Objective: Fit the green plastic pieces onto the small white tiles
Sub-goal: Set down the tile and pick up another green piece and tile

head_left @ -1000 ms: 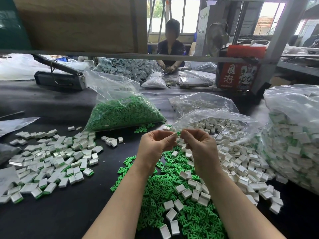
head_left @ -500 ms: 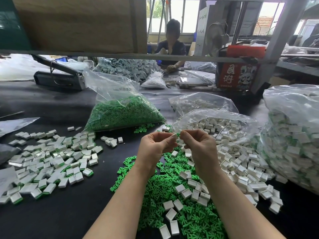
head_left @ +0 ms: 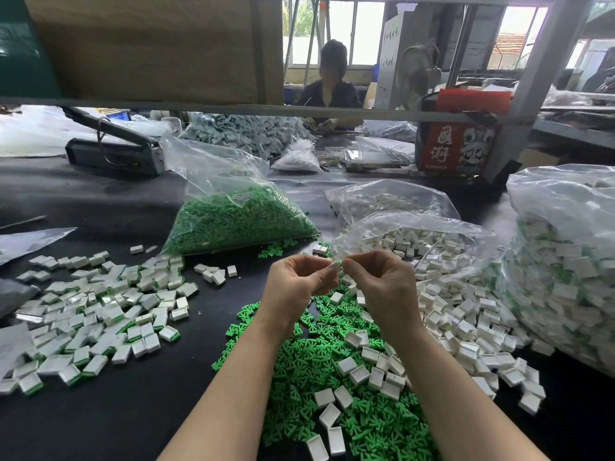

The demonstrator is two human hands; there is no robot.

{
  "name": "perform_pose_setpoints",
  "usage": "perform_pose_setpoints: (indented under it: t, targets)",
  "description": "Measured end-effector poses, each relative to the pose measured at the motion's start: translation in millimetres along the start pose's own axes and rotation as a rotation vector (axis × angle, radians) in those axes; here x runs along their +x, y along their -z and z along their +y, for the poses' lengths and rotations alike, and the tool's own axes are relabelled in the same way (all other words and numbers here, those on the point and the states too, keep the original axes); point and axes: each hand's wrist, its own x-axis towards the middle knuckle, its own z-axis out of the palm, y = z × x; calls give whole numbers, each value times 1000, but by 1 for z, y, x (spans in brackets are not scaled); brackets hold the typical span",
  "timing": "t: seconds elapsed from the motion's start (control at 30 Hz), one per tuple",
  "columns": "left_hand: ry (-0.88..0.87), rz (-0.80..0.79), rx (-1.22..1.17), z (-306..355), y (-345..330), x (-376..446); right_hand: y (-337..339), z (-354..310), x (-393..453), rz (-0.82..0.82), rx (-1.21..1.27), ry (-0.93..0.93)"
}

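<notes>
- Both hands meet above the middle of the table: the left hand (head_left: 298, 282) and the right hand (head_left: 379, 281) have curled fingers whose tips come together on one small workpiece (head_left: 336, 265), a sliver of white and green that is pinched from both sides.
- Which hand holds the small white rectangular plastic tile and which the green plastic piece cannot be told; the fingers hide most of it.
- Judged from this, the step in hand is pressing one green piece onto one tile.
- Directly below the hands, at 6 o'clock, lies the loose heap of green branched plastic pieces (head_left: 306, 367) with bare white tiles (head_left: 359, 374) scattered on it.
- At 3 o'clock more empty white tiles spill from an open clear plastic bag (head_left: 416, 234); at 12 o'clock stands a clear bag of green pieces (head_left: 239, 221).
- At 9 o'clock spreads the pile of finished tiles with green edges (head_left: 100, 314), on the dark table (head_left: 133, 410).
- The next move likely calls for a firm squeeze until the piece seats, then dropping the finished tile at 9 o'clock and taking a fresh pair.
</notes>
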Motion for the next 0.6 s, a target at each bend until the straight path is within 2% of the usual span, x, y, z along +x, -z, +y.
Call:
perform_pose_setpoints:
  t: [0.13, 0.3, 0.5, 0.6]
  targets:
    - [-50, -11, 114, 4, 4, 0, 3, -2, 1, -67, -74, 16]
    - [-61, -38, 114, 7, 4, -1, 6, -5, 1, -124, -36, -26]
    - [-32, -74, 189, 1, 4, 2, 7, 1, 2, -302, -355, -48]
    - [-4, -125, 225, 1, 6, 1, 6, 2, 2, -295, -271, -70]
